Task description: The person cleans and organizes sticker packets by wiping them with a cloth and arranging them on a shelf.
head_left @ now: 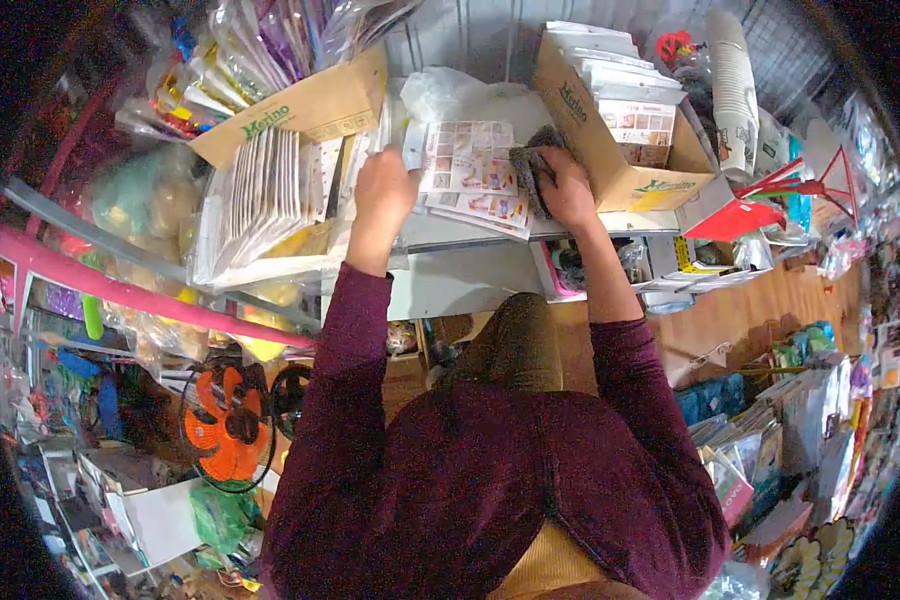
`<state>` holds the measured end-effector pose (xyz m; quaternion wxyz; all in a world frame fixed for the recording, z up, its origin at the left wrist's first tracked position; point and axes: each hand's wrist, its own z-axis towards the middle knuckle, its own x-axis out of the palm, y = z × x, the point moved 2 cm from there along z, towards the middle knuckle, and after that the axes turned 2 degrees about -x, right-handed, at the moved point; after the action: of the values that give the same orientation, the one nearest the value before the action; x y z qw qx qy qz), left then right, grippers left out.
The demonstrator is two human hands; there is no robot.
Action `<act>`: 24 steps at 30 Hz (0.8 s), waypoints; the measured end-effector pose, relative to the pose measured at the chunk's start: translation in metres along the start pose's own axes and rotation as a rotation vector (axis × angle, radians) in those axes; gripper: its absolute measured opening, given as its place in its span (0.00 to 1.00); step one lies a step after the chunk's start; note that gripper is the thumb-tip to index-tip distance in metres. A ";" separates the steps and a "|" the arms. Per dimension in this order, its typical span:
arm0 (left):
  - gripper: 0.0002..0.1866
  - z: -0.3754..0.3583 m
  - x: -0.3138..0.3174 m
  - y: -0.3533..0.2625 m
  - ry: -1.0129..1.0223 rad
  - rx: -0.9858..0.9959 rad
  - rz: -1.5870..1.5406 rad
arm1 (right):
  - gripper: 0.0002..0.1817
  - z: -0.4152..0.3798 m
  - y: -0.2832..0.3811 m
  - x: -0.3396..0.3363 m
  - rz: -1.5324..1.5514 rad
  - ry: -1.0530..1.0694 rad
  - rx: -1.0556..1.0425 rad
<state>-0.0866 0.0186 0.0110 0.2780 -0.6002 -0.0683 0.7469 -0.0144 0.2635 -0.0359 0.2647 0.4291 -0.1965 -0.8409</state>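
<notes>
My right hand (568,190) is closed on a dark grey cloth (532,172), right beside some printed sheets (470,160). The sheets carry rows of small pictures and lie on a light shelf top. To their left is my left hand (384,190), its fingers curled in near the end of a row of white packets (270,185). Whatever those fingers hold, if anything, is hidden. The packets stand on edge in an open carton. A cardboard box (570,105) with more white packets stands just past my right hand.
Behind the left packets, another cardboard box (300,115) holds shiny plastic-wrapped items. Clear plastic bags (460,95) lie at the back. Stacked paper cups (733,95) and a red box (732,215) are at the right. An orange fan (228,425) stands lower left.
</notes>
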 end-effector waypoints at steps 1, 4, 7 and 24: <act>0.15 0.002 0.001 -0.003 0.049 -0.024 0.066 | 0.17 0.001 -0.005 0.002 0.007 -0.004 -0.035; 0.12 0.009 0.003 -0.009 0.057 -0.111 0.078 | 0.17 0.001 -0.002 0.001 -0.012 -0.018 -0.042; 0.11 0.015 0.018 -0.004 0.062 -0.103 0.059 | 0.17 -0.002 -0.002 0.001 -0.045 -0.045 -0.040; 0.10 -0.075 0.047 0.008 0.047 -0.118 -0.689 | 0.25 -0.005 0.086 -0.017 0.104 -0.015 -0.238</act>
<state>-0.0251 0.0178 -0.0525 0.4800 -0.5739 -0.3036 0.5899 0.0219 0.2058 0.0195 0.3554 0.3778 -0.1194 -0.8466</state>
